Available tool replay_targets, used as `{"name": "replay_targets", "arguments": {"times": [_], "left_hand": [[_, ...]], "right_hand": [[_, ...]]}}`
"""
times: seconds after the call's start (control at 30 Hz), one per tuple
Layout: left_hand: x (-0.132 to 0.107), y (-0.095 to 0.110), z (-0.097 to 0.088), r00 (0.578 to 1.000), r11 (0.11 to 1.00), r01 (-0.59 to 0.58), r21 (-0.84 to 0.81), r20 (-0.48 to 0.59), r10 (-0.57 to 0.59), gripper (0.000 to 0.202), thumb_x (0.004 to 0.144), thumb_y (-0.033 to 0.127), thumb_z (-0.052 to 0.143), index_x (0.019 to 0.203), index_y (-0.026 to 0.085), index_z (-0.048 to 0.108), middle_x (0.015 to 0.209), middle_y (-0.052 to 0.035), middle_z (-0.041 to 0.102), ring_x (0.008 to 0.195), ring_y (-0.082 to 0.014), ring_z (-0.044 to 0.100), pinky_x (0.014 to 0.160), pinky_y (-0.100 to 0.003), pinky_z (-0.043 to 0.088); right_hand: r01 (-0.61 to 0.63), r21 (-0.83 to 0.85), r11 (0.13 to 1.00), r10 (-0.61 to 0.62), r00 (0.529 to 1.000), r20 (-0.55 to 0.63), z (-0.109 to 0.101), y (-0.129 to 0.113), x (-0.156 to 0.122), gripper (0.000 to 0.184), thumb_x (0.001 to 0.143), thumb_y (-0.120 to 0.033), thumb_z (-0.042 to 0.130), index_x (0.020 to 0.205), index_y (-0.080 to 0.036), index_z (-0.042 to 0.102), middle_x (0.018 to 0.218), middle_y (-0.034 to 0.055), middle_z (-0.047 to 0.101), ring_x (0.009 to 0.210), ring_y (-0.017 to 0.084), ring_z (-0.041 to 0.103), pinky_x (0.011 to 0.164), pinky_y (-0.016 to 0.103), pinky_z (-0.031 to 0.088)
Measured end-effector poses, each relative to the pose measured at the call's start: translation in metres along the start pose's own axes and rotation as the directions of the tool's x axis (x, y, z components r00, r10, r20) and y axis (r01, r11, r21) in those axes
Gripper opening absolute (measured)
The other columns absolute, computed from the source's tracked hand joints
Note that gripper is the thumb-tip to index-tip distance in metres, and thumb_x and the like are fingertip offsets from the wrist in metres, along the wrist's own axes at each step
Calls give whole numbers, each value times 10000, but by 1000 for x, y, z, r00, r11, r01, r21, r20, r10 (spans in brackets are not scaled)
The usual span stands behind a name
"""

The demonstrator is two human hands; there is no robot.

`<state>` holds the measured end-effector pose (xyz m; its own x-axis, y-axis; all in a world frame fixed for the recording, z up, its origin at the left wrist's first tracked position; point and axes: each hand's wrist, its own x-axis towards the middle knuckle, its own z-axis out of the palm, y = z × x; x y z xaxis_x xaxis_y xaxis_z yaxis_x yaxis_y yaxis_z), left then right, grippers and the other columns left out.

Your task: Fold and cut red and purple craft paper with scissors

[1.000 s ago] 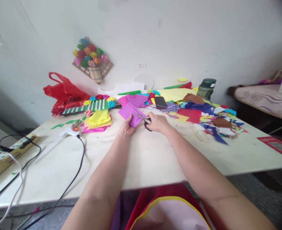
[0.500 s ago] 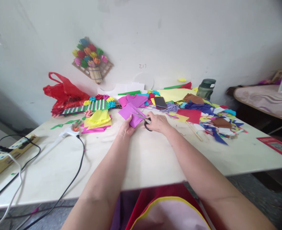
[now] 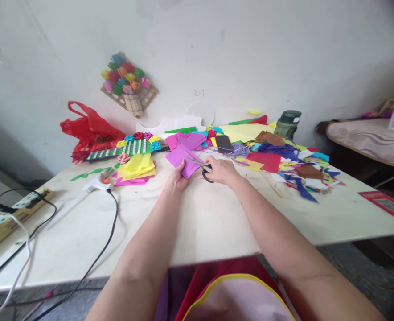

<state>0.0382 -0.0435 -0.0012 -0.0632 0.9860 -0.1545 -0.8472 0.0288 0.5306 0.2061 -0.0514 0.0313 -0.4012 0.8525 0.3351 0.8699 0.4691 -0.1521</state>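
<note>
My left hand point(image 3: 176, 179) pinches the near edge of a folded purple paper sheet point(image 3: 183, 160) just above the white table point(image 3: 200, 218). My right hand point(image 3: 221, 171) is closed around the black handles of a pair of scissors point(image 3: 202, 168), whose blades reach left into the purple sheet. Both forearms stretch out from the bottom of the view.
Yellow and pink papers point(image 3: 135, 168) lie to the left, with a red plastic bag point(image 3: 90, 131) behind. A phone point(image 3: 224, 143), green bottle point(image 3: 288, 123) and several coloured scraps point(image 3: 293, 165) crowd the right. A glue gun point(image 3: 95, 183), black cable point(image 3: 106, 232) and power strip point(image 3: 16, 211) sit left.
</note>
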Motion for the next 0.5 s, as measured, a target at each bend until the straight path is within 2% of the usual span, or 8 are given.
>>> {"name": "replay_targets", "arguments": {"times": [0.1,0.33,0.5], "left_hand": [[-1,0,1,1000,1000,16,5,-21,-15,210,819,108,520,1016,138,584,845,-68,665,790,-166,646,830,-338,520],[-2,-1,2,1000,1000,0,22,25,0,165,832,104,492,959,144,591,865,-67,666,837,-172,640,874,-357,499],[-5,-2,4,999,1000,1,20,38,-2,180,833,105,490,981,145,585,857,-71,667,841,-180,642,876,-360,498]], "right_hand": [[-5,-1,1000,5,1000,2,1,0,1,565,671,-590,590,1098,-236,484,890,44,684,837,249,634,669,299,395],[-6,-12,1000,6,1000,4,2,-4,0,586,720,-576,545,1179,-229,431,880,55,686,846,250,634,679,301,398],[-7,-29,1000,7,1000,-5,3,-4,0,611,740,-601,504,1219,-231,415,895,72,686,870,269,631,690,318,407]]}}
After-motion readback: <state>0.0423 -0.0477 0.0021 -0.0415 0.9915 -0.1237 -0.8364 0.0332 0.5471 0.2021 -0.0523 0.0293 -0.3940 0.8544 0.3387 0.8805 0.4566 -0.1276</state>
